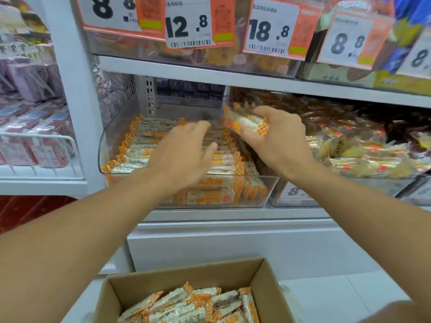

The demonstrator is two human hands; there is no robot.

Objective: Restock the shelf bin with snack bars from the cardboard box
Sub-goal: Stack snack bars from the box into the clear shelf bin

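A clear plastic shelf bin on the lower shelf holds rows of white snack bars with orange checked ends. My left hand hovers over the middle of the bin, blurred, fingers spread and relaxed, holding nothing. My right hand is above the bin's right rear corner and grips a small bunch of the same bars. An open cardboard box at the bottom of the view, below the shelf, contains several more bars.
To the right stands another clear bin full of yellow wrapped snacks. Price tags hang from the upper shelf over the bin. A white upright post and a wire rack of pink packs lie to the left.
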